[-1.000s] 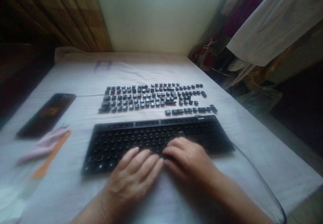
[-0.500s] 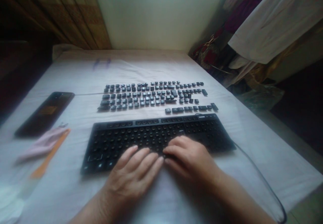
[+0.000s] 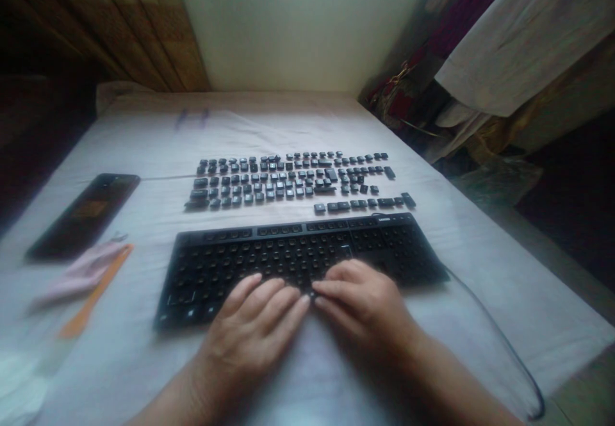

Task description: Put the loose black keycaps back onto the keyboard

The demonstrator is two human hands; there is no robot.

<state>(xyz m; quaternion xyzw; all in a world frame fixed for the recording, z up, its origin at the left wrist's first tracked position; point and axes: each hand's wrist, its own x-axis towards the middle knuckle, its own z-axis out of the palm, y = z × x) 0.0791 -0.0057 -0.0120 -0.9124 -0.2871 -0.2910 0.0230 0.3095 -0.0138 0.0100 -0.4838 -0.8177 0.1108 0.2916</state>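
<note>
A black keyboard frame with its keycaps removed lies on a white sheet. My left hand rests flat on its front edge, fingers stretched out and holding nothing. My right hand lies beside it on the lower middle of the keyboard, fingers extended and slightly curved, fingertips meeting those of the left. Several loose black keycaps are laid out in rows just beyond the keyboard.
A dark phone lies at the left. A pink cloth and an orange pry tool sit nearer me on the left. The keyboard's cable trails off to the right. Hanging clothes fill the right side past the sheet's edge.
Both hands stay on the keyboard's front edge; the view has shifted slightly. Nothing was picked up or released.
</note>
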